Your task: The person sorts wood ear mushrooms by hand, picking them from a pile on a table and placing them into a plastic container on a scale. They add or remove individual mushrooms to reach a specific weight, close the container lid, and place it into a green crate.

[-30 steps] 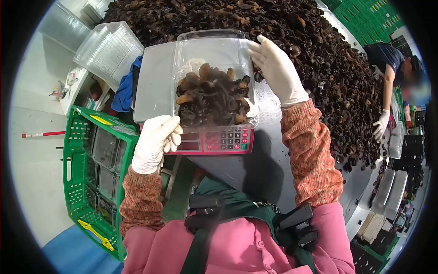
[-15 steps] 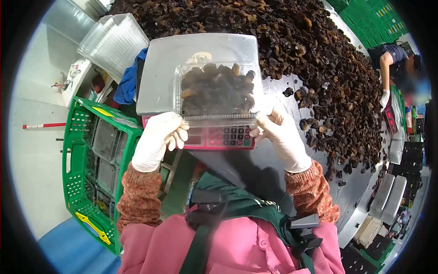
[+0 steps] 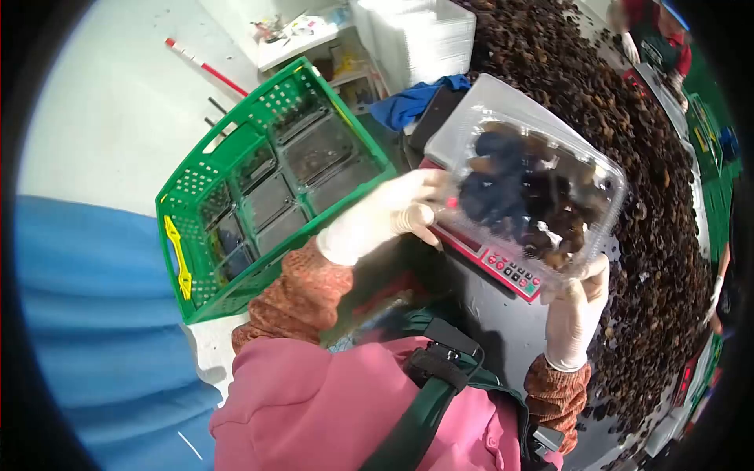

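Observation:
Between my hands is a clear plastic box [image 3: 542,196] of dark brown wood ear mushrooms, its lid closed and glare across it. It hangs tilted above a scale with a red keypad [image 3: 510,271] and a metal pan [image 3: 503,94]. My left hand [image 3: 377,216], white-gloved, has its fingers closed at the box's left edge. At the lower right corner, my gloved right hand [image 3: 577,310] pinches the rim between thumb and fingers.
A green crate [image 3: 208,286] with several filled clear boxes stands to the left. Stacked clear trays [image 3: 428,47] and a blue cloth [image 3: 416,102] lie beyond it. Loose wood ears [image 3: 652,259] cover the table at right. Co-workers [image 3: 660,39] stand across the table.
The box has come up off the scale and turned, its right side now lower. My view has swung left, bringing the green crate nearer the middle.

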### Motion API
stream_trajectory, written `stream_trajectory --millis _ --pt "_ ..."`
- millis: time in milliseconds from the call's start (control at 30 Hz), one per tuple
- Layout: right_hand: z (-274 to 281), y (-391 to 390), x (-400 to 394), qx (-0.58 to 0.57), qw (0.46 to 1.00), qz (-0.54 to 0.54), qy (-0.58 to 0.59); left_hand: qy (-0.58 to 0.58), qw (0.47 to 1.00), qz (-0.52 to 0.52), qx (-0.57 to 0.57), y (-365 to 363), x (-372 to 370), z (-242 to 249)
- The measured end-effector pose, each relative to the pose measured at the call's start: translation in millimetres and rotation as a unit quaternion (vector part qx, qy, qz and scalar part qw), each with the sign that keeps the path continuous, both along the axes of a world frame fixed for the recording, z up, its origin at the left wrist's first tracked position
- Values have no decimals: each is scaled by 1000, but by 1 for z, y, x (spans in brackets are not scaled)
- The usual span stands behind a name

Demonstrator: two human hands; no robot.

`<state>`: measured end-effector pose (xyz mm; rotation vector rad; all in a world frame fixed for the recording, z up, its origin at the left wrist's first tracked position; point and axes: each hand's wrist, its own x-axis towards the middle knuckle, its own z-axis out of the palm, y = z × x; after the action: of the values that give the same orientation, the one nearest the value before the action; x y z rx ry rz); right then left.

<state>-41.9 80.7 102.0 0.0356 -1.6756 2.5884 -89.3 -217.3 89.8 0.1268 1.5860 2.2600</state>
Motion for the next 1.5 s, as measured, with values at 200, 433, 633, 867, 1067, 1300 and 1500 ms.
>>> stream_trajectory --millis 200,433,633,867,1067,1300,1500 --pt "14 -69 -5 90 972 215 -40 12 969 240 61 -75 18 25" --pt "-30 -6 7 123 988 40 -86 -178 953 230 89 -212 29 -70" --pt "-50 40 50 105 981 -47 -157 -53 573 -48 -817 -187 -8 -23" --pt "-62 61 81 74 966 -164 -185 492 637 137 -578 -95 -175 48" --pt "-46 82 132 130 938 -246 -206 408 651 0 -640 -139 -425 -10" --pt "-92 89 251 46 865 -424 -264 200 785 -11 -587 -191 -493 21" --pt "-93 82 252 66 850 -426 -303 320 836 208 -394 -72 -320 65"
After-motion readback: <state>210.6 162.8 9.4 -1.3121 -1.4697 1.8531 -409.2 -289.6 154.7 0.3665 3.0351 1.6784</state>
